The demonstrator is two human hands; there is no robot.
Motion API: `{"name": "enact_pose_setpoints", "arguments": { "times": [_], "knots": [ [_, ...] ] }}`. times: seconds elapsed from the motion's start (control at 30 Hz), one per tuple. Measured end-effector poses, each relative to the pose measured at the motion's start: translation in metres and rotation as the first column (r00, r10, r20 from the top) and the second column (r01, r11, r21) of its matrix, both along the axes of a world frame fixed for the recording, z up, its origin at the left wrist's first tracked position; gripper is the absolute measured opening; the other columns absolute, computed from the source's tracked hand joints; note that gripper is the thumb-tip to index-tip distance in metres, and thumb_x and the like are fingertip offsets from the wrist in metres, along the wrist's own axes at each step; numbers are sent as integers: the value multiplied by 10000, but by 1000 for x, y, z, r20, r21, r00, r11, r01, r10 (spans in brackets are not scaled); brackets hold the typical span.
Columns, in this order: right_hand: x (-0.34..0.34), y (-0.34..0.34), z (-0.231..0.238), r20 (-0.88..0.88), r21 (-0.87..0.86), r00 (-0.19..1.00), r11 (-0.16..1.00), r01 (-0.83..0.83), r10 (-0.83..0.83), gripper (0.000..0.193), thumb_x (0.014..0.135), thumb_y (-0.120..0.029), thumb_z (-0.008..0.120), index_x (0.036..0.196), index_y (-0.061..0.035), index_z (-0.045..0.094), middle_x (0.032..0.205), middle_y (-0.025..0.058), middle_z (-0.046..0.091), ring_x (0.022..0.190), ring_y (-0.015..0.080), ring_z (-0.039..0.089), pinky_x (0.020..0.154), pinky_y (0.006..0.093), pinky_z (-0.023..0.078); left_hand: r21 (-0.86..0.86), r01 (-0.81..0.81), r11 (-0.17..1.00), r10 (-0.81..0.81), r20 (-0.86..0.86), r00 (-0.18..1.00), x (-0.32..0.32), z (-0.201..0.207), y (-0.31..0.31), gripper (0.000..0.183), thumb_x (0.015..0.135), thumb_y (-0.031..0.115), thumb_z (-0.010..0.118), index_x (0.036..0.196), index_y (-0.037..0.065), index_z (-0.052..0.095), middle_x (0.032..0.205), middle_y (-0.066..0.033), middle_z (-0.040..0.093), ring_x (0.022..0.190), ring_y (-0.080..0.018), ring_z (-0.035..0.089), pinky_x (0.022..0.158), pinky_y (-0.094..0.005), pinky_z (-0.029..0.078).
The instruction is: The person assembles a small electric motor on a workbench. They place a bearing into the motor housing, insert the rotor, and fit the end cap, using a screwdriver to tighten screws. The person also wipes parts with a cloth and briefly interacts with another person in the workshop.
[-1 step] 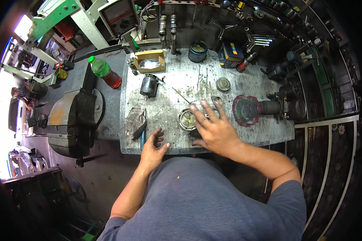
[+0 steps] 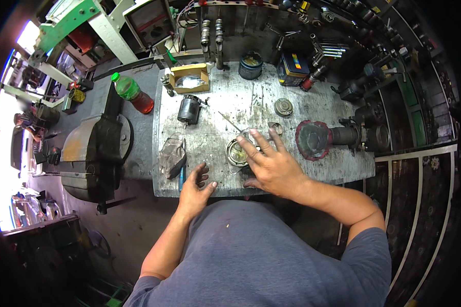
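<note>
My right hand [image 2: 273,166] is spread with its fingers apart, over the right side of a round metal housing [image 2: 230,153] with yellowish grease inside. Its palm hides part of that housing, and whether it touches the housing is unclear. Beyond the fingertips lie a thin metal rod [image 2: 231,122] and a small metal ring [image 2: 277,129]. At the bench's front edge, my left hand [image 2: 194,193] is empty, its fingers loosely bent and the thumb apart. Left of it are a dirty grey glove or rag [image 2: 172,157] and a blue-handled tool [image 2: 182,179].
On the metal bench [image 2: 210,176] stand a dark cylindrical motor [image 2: 189,110], an open cardboard box [image 2: 202,73], a grease tub [image 2: 250,66] and a round metal cap [image 2: 283,107]. A shaft part with a red-rimmed flange [image 2: 313,140] lies right; a vise [image 2: 89,151] and bottle [image 2: 133,93] are left.
The fingers of my right hand have shifted slightly left over the housing. My left hand stays where it was.
</note>
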State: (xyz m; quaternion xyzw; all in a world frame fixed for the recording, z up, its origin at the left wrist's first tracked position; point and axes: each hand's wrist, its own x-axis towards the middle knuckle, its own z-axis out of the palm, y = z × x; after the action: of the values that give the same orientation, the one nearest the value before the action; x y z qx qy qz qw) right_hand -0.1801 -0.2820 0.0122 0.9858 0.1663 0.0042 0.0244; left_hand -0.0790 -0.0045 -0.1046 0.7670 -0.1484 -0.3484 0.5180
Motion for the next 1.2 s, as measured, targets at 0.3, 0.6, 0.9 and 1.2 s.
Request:
{"name": "enact_pose_setpoints", "arguments": {
  "times": [0.3,0.6,0.9,1.2],
  "knots": [
    [3,-9,-20,-149,328,965,909,256,-218,750,821,-637,865,1435,-227,733,1759,249,310,1622,558,247,1303,701,244,-69,-44,997,46,28,999,19,-2,-5,738,993,35,763,1643,-27,420,1537,-223,611,1381,-311,622,1165,-435,527],
    [-2,-24,-29,28,556,962,804,211,-272,757,802,-451,945,1478,-218,698,1733,273,368,1627,556,239,1320,659,243,-45,-94,995,93,-23,995,17,-10,5,732,987,43,771,1637,-12,440,1515,-201,615,1337,-285,629,1125,-416,539],
    [-34,-96,-154,-397,651,411,64,756,-821,683,924,-81,837,1535,-19,538,1197,287,753,1096,457,748,961,510,591,-12,-147,989,146,-36,989,25,-4,-4,704,1003,4,736,1637,-10,431,1485,-194,612,1320,-275,620,1117,-402,544],
    [-14,-81,-157,-326,682,327,19,731,-887,624,893,-9,838,1473,-29,610,1006,155,762,848,270,755,777,406,620,-82,-101,992,103,25,994,29,13,-36,711,994,44,765,1625,-27,446,1509,-229,618,1367,-309,623,1160,-438,515]
  ]
}}
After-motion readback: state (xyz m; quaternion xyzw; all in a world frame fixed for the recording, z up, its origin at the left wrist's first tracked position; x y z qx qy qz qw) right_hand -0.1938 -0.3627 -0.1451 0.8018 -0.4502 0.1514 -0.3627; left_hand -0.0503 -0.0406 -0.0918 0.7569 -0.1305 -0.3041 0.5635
